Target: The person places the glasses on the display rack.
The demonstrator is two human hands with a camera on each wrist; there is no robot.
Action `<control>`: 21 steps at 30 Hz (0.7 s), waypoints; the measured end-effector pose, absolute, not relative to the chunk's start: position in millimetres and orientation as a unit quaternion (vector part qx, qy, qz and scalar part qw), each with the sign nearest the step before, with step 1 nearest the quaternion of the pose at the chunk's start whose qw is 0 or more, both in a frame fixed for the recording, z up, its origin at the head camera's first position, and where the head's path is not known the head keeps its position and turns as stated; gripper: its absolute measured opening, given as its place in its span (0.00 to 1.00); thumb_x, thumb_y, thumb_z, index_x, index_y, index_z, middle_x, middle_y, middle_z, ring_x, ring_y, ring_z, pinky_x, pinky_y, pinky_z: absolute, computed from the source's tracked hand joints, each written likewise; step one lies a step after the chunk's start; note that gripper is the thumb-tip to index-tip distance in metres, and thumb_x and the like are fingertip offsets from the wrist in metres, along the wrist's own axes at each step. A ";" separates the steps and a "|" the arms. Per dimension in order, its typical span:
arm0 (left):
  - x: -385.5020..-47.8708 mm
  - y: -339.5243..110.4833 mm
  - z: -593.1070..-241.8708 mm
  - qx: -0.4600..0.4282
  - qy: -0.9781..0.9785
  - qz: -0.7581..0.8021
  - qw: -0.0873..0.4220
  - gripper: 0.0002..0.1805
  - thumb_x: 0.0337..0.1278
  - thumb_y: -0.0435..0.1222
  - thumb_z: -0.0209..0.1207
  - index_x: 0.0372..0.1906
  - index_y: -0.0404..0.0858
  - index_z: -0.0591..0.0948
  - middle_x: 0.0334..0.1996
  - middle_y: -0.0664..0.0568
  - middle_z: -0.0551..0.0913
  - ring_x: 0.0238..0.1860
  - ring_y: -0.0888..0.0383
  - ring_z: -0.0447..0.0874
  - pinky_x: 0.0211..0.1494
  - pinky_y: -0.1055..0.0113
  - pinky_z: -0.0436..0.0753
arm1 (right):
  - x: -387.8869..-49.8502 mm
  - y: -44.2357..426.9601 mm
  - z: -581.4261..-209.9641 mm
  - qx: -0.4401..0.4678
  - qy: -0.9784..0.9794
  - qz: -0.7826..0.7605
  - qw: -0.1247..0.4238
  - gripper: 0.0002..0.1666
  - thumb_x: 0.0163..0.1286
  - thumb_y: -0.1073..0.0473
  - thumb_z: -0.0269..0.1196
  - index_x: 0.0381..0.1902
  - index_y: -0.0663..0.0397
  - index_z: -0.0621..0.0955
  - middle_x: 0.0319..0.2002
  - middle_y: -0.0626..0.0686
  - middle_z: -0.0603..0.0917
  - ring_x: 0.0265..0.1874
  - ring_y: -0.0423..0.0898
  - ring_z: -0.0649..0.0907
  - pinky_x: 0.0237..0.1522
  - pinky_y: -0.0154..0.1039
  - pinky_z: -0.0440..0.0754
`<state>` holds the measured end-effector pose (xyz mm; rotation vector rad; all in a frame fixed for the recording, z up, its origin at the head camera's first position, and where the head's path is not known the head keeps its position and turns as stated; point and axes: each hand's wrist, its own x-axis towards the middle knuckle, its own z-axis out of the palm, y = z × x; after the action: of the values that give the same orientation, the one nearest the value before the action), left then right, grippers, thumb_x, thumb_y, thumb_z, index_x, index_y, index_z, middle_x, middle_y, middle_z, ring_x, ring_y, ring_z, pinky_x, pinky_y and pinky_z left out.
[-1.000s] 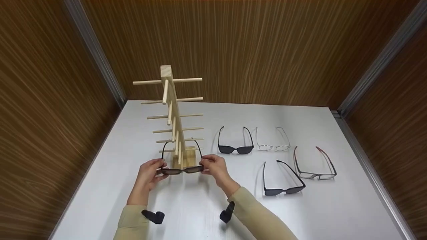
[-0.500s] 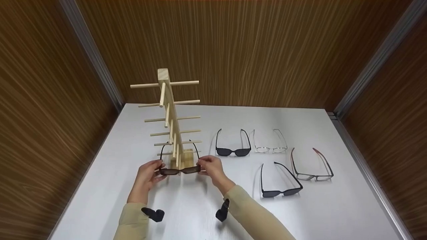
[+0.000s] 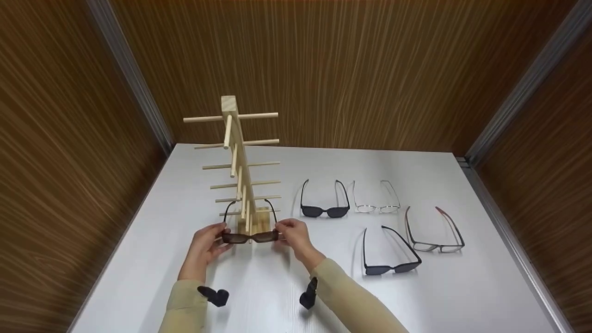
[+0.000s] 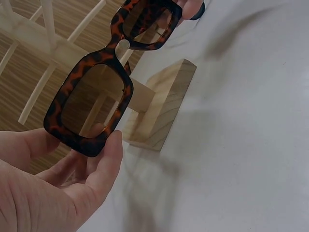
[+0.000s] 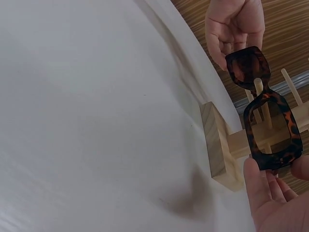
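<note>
Left wrist, glossy sunglasses (image 4: 108, 53) (tortoiseshell), wooden stand (image 4: 169, 101)

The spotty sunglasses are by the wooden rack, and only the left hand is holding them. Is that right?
Not quite: the right hand holds the spotty sunglasses too, at the end opposite the left hand, as the head view shows. They are by the wooden rack.

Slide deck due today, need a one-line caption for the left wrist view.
Left hand and right hand hold tortoiseshell sunglasses by a wooden rack, a peg showing at their middle.
</note>
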<state>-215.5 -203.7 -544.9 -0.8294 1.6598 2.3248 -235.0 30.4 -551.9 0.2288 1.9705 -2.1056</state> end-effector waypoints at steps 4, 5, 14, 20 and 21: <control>-212.4 -204.3 -546.3 -0.279 0.553 0.779 0.097 0.24 0.62 0.40 0.56 0.55 0.27 0.68 0.38 0.42 0.77 0.37 0.50 0.83 0.44 0.53 0.81 | -237.4 32.7 -560.1 0.089 0.662 -0.732 0.130 0.14 0.65 0.62 0.59 0.43 0.69 0.77 0.30 0.56 0.81 0.24 0.47 0.84 0.33 0.44 0.83; -211.3 -204.8 -547.0 -0.278 0.549 0.782 0.098 0.25 0.63 0.41 0.56 0.56 0.26 0.68 0.38 0.42 0.77 0.37 0.49 0.83 0.45 0.51 0.80 | -237.2 33.9 -561.2 0.090 0.657 -0.736 0.132 0.14 0.66 0.62 0.58 0.44 0.70 0.76 0.30 0.56 0.82 0.25 0.48 0.85 0.33 0.45 0.83; -200.0 -208.6 -556.4 -0.258 0.538 0.794 0.113 0.32 0.64 0.53 0.50 0.56 0.27 0.65 0.39 0.41 0.77 0.45 0.42 0.80 0.51 0.47 0.76 | -233.3 51.4 -572.1 0.085 0.629 -0.756 0.162 0.20 0.70 0.61 0.54 0.51 0.75 0.70 0.38 0.70 0.81 0.27 0.55 0.85 0.33 0.47 0.83; -190.1 -206.8 -561.8 -0.251 0.529 0.802 0.118 0.36 0.64 0.58 0.44 0.54 0.28 0.65 0.42 0.35 0.79 0.48 0.40 0.79 0.50 0.48 0.77 | -229.7 59.6 -577.3 0.100 0.629 -0.751 0.176 0.20 0.68 0.62 0.55 0.51 0.73 0.71 0.34 0.63 0.83 0.25 0.50 0.85 0.32 0.46 0.83; -188.2 -206.4 -563.0 -0.249 0.526 0.805 0.120 0.37 0.64 0.59 0.42 0.55 0.27 0.64 0.43 0.34 0.79 0.47 0.40 0.79 0.49 0.48 0.78 | -228.9 61.2 -578.4 0.101 0.629 -0.751 0.175 0.20 0.68 0.62 0.55 0.51 0.73 0.71 0.33 0.62 0.83 0.25 0.49 0.85 0.32 0.46 0.83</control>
<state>-188.2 -206.4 -563.0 -0.7270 1.5354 2.3509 -228.9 61.2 -578.4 0.2872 1.7810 -2.1282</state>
